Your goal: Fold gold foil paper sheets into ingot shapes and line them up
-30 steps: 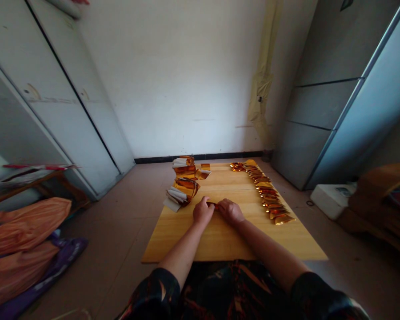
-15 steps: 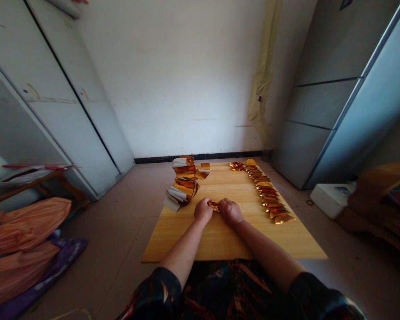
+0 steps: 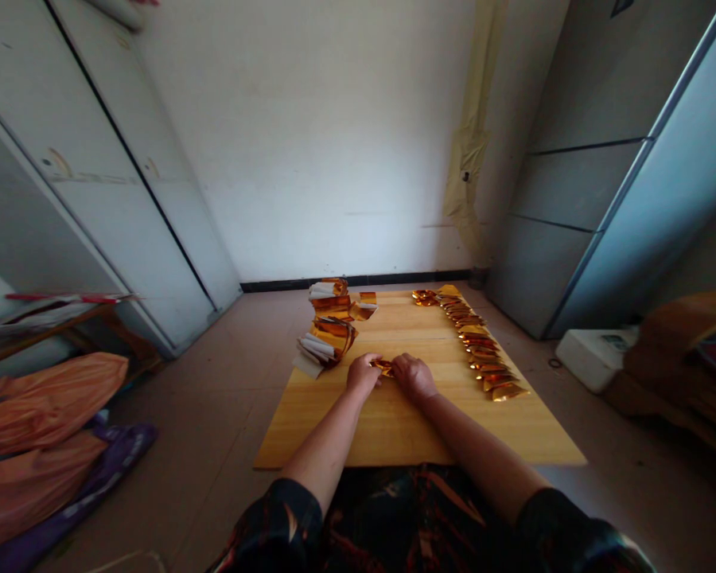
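A small piece of gold foil paper lies between my two hands over the middle of the wooden board. My left hand pinches its left end, and my right hand is closed on its right end. Stacks of gold and white paper stand at the board's left side, with more sheets behind them. Along the right side runs a row of folded gold pieces, several of them overlapping. My fingers hide the ends of the held piece.
The wooden board sits low in front of me. Orange and purple bags lie on the floor at left. A white box and a wooden chair are at right, near a grey fridge. Cabinets line the left.
The foil piece has turned slightly between my hands and shows more of its shiny surface. My left fingers have shifted a little over it; my right hand has barely moved.
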The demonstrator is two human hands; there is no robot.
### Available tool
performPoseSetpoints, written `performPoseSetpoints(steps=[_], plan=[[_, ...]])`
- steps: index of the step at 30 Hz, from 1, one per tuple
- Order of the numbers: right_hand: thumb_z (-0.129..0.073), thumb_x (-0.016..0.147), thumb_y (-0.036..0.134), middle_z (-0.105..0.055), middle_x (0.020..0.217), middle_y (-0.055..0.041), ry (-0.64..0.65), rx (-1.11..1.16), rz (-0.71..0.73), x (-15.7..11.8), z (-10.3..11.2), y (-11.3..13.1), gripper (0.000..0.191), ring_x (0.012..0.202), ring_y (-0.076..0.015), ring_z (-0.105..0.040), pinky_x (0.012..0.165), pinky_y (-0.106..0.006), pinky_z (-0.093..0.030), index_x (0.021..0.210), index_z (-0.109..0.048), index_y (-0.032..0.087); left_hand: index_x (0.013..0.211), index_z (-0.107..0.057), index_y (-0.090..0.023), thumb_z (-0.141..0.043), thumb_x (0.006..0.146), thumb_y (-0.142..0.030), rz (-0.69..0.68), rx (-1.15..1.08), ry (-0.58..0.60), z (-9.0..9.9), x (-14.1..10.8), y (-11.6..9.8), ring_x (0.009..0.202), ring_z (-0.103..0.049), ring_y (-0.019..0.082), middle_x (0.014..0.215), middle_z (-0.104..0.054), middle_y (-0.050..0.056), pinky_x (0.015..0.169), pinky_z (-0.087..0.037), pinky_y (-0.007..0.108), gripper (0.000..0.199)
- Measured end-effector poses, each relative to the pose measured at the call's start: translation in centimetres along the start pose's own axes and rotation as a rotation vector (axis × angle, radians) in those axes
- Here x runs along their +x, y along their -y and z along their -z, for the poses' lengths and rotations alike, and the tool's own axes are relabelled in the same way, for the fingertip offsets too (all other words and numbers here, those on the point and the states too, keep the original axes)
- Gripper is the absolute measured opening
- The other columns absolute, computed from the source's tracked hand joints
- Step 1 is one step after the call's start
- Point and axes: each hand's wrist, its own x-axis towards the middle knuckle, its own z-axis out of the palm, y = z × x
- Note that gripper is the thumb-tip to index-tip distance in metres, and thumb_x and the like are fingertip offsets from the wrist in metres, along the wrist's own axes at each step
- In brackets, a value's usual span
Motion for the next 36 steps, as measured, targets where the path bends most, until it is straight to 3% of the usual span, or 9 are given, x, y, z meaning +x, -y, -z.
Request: performPoseSetpoints(steps=[12,17,22,29,36], plan=[[-0.051,0.086,0.029,-0.065,0.099,-0.0078,-0.103,0.106,0.016,-0.5,0.1,-1.7,0.023,0.087,-0.0169,-0.061,0.077,-0.026,-0.042,0.105,-0.061,0.019,0.103,-0.066,-0.012,-0.058,0.070,-0.009,0.122,-0.130,-0.021,0.3,-0.2,-1.5,0.045,-0.059,0.007,0.067,-0.069,0.003,0.040,-0.037,0.013,0.034],[-0.055,0.083,0.028,-0.065,0.098,-0.0084,-0.173,0.173,0.052,-0.5,0.5,-2.8,0.020,0.092,-0.0194,-0.059,0.079,-0.029,-0.041,0.099,-0.062,0.019,0.106,-0.064,-0.012,-0.059,0.070,-0.012,0.140,-0.191,-0.034,0.0,-0.1,-2.1,0.044,-0.059,0.008,0.064,-0.068,0.002,0.038,-0.031,0.014,0.036],[-0.056,0.081,0.025,-0.064,0.093,-0.0079,-0.234,0.179,0.072,0.4,1.6,-3.3,0.018,0.090,-0.0193,-0.058,0.076,-0.029,-0.040,0.096,-0.063,0.019,0.107,-0.063,-0.014,-0.062,0.069,-0.015,0.125,-0.249,-0.052,-0.4,0.5,-3.0,0.044,-0.058,0.007,0.071,-0.069,0.002,0.039,-0.032,0.014,0.038],[-0.055,0.081,0.022,-0.065,0.086,-0.0055,-0.193,0.101,-0.001,2.2,2.7,-3.6,0.013,0.082,-0.0168,-0.057,0.073,-0.027,-0.033,0.087,-0.067,0.020,0.115,-0.058,-0.013,-0.058,0.069,-0.012,0.097,-0.309,-0.031,-1.1,1.8,-3.9,0.047,-0.059,0.007,0.069,-0.067,0.000,0.043,-0.038,0.015,0.045],[-0.047,0.085,0.020,-0.064,0.077,-0.0059,-0.105,-0.091,0.004,3.6,2.8,-4.9,0.022,0.073,-0.0156,-0.054,0.066,-0.026,-0.028,0.077,-0.067,0.020,0.122,-0.052,-0.015,-0.060,0.072,-0.015,0.058,-0.266,0.021,-2.4,3.2,-4.1,0.047,-0.056,0.007,0.066,-0.063,-0.002,0.045,-0.040,0.015,0.050]])
